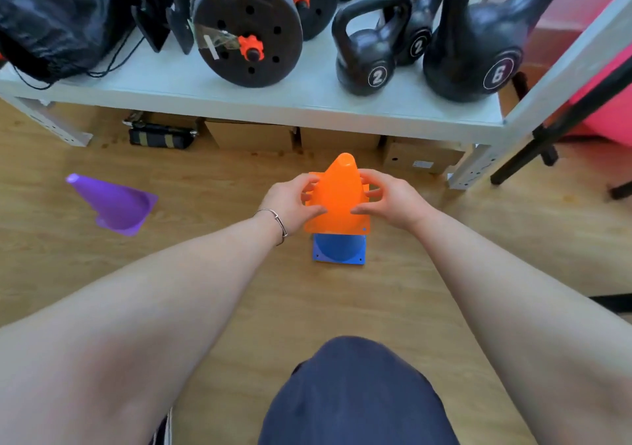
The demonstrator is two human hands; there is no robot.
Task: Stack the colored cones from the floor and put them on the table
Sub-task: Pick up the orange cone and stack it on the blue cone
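An orange cone is held upright between both hands, just in front of the low table. My left hand grips its left side and my right hand grips its right side. Directly beneath it a blue cone stands on the wooden floor; only its square base and lower part show, the rest is hidden by the orange cone. I cannot tell whether the two cones touch. A purple cone lies tipped on its side on the floor to the left, tip pointing away to the left.
The low white table carries weight plates, three black kettlebells and a black bag. Cardboard boxes sit under it. A black tripod leg slants at the right. My knee is at the bottom.
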